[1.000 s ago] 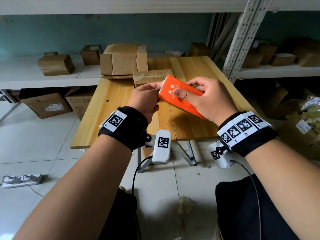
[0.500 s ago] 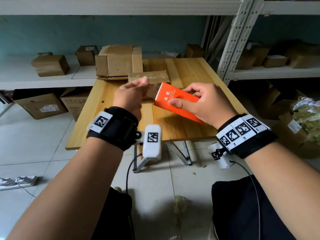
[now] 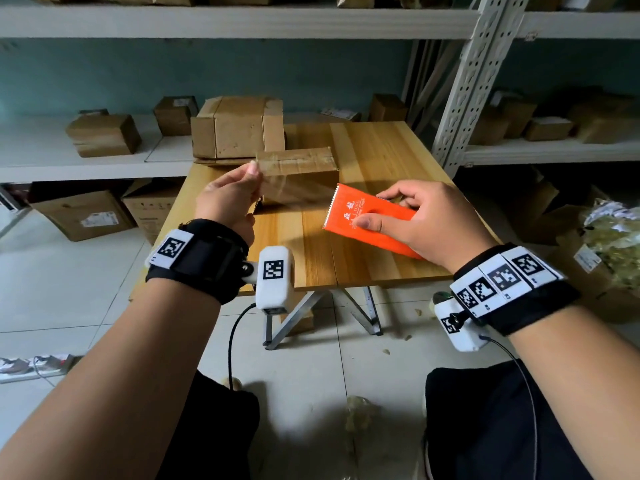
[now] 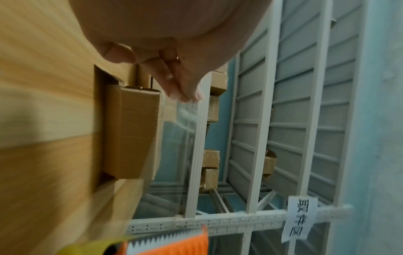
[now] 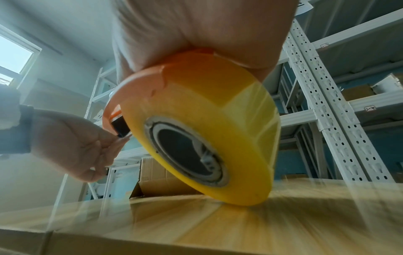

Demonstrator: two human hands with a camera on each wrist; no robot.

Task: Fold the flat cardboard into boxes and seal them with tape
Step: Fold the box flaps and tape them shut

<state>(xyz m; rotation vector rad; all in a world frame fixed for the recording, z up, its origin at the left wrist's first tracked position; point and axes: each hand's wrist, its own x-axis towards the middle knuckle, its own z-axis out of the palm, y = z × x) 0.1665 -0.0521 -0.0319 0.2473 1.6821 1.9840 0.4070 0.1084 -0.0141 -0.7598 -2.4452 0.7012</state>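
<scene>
My right hand (image 3: 415, 223) grips an orange tape dispenser (image 3: 370, 220) low over the wooden table (image 3: 381, 161); its yellowish tape roll (image 5: 202, 134) shows from below in the right wrist view. My left hand (image 3: 228, 199) pinches the free end of the clear tape strip (image 3: 294, 188), stretched leftward from the dispenser's toothed edge. In the left wrist view the fingertips (image 4: 185, 93) hold the clear tape strip (image 4: 185, 129) beside a small folded cardboard box (image 4: 133, 132). That small folded cardboard box (image 3: 298, 171) sits on the table just behind the strip, tape visible on its top.
A larger cardboard box (image 3: 239, 129) stands at the table's back left on flat cardboard. White metal shelves (image 3: 460, 98) with several small boxes surround the table. More cartons (image 3: 83, 216) lie on the floor at left, and a power strip (image 3: 34, 365) too.
My left hand has drawn away to the left from the dispenser, pulling out a length of clear tape. The dispenser has dropped lower and moved right toward the table.
</scene>
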